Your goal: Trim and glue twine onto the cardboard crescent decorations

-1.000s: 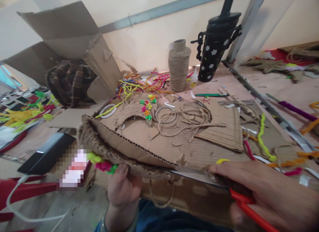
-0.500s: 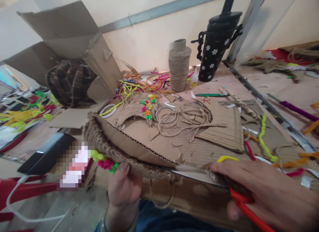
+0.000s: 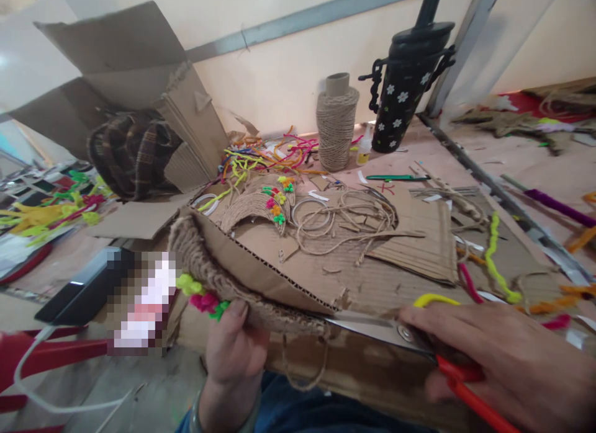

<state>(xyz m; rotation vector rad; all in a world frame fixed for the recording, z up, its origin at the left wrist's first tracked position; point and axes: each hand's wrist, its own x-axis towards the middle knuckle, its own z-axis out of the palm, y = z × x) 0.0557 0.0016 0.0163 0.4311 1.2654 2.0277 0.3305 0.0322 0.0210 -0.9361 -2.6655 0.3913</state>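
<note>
Over the table (image 3: 431, 152), twine-covered piece (image 3: 209, 272) and scissors (image 3: 404, 332) have shifted right.

1 camera sits on the person's head and looks forward and down. The lap (image 3: 311, 408) lies at the bottom edge, with the left hand (image 3: 235, 346) and right hand (image 3: 516, 358) close in front. Beyond them the view crosses the table (image 3: 400, 163) and reaches the wall (image 3: 279, 79), which fills the upper part.
</note>
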